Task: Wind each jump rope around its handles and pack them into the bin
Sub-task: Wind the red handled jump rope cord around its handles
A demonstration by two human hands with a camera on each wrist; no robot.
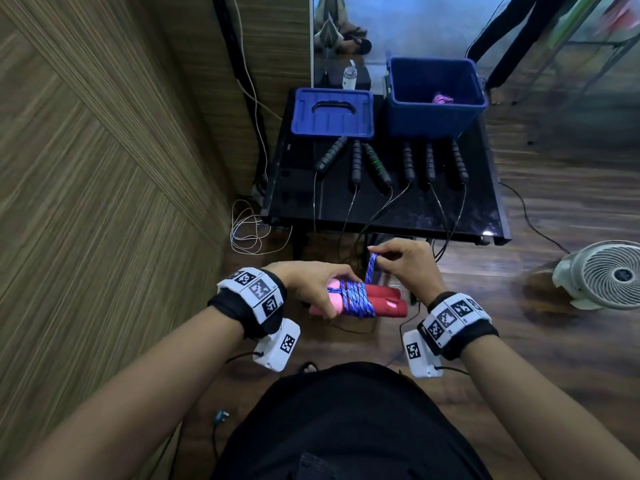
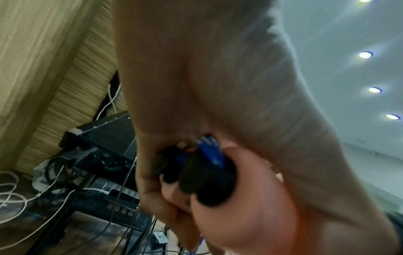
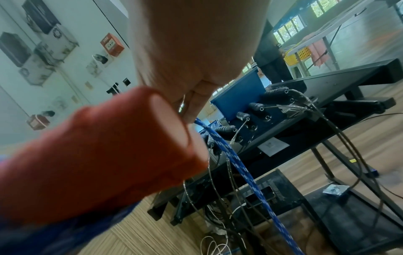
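Head: looks down from above my hands, table [image 1: 381, 209] far.
Left wrist: close under my palm, facing up.
Right wrist: close, facing the far table.
Shared: the table.

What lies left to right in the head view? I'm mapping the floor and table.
White cable coil → blue lid → blue bin → white fan.

No words or numbers can be read; the wrist bands [image 1: 254, 292] carry only black-and-white square code markers, and the red wall box [image 3: 111, 45] has lettering too blurred to make out.
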